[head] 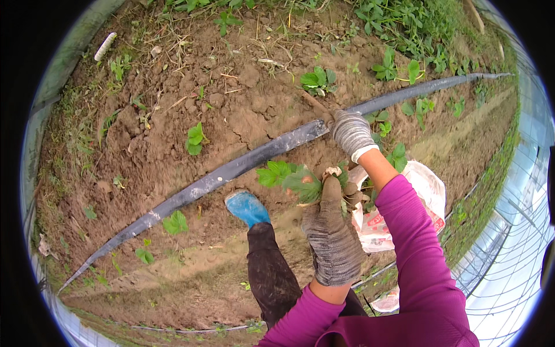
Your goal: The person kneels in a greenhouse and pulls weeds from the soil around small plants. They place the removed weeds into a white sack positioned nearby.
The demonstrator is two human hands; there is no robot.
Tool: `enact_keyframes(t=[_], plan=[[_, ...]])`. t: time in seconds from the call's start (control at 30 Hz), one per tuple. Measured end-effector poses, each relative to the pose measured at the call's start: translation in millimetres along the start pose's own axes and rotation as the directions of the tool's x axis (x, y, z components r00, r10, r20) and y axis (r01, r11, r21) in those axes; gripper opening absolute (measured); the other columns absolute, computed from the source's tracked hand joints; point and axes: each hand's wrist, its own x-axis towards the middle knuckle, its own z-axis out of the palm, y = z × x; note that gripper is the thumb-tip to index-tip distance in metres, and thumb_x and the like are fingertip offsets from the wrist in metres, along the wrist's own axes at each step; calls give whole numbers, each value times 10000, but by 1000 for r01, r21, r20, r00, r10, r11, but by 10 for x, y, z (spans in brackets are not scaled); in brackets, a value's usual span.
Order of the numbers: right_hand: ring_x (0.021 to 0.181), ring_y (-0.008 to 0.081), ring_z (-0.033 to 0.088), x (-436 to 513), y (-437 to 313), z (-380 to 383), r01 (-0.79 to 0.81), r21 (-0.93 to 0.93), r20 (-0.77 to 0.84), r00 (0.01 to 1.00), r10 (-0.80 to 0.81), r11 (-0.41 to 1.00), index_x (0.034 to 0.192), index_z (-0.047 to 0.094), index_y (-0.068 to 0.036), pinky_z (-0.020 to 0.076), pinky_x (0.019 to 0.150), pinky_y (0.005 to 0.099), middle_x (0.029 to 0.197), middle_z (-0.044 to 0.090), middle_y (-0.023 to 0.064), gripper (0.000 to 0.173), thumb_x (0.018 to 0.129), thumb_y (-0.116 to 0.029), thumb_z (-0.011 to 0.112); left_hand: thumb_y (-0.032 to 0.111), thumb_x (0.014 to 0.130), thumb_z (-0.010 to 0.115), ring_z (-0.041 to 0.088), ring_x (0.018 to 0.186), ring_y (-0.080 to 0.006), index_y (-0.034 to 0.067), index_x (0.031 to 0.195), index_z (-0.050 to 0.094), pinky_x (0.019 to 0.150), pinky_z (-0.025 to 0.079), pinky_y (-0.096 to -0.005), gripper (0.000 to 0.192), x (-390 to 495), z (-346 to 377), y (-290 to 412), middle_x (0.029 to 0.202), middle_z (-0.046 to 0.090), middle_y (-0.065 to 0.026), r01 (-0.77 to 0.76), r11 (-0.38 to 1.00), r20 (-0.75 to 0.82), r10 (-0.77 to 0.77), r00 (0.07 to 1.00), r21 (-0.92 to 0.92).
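My left hand (331, 234), in a dirty grey knitted glove, holds a leafy strawberry seedling (305, 185). One of its leaves has brown spots. My right hand (352, 132), gloved alike, is closed around a brown stick-like tool (315, 103) that lies across a black flat irrigation hose (256, 157). The far end of that tool reaches bare soil near a planted strawberry seedling (319, 81). A white plastic bag (427, 184) with red print lies under my right forearm. More leaves show at its mouth, partly hidden by my hands.
Several small strawberry plants (195, 139) grow along both sides of the hose. Dense weeds (407, 26) stand at the top right. My blue boot (247, 209) is on the soil beside the hose. Wire mesh and plastic sheeting (505, 269) run along the right rim.
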Motion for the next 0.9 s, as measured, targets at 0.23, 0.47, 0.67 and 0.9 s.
enact_keyframes(t=[0.23,0.47,0.67,0.9], plan=[[717,357,632,-57,-69,-179,-134,307,-19,989,147,942,1060,632,-37,494,667,441,766,637,219,366,941,-353,491,101,951,484,568,1000,-186,85,1300,495,843,492,-321,349,-35,-63,45,1201,535,-95,-92,995,14,92,996,32],[475,227,514,56,-334,309,-558,657,490,827,276,507,965,607,-60,424,433,371,670,591,54,310,924,-352,510,172,923,580,588,946,-157,59,1237,536,836,489,-319,336,14,-1,60,1115,571,-70,-77,994,-63,72,995,-80],[513,230,541,351,-462,391,-630,649,598,769,225,426,1269,435,-89,484,492,426,687,585,106,415,942,-341,484,238,931,587,585,945,-117,44,1208,541,832,487,-288,341,68,-112,175,1081,591,-38,-34,988,-119,16,993,-152],[825,344,639,445,-670,766,-374,476,161,927,339,796,1478,268,-179,494,753,429,984,617,284,513,990,-284,387,207,918,606,596,884,-133,107,1173,542,753,504,-290,282,85,-158,366,1055,588,-22,-68,976,-200,26,979,-207]])
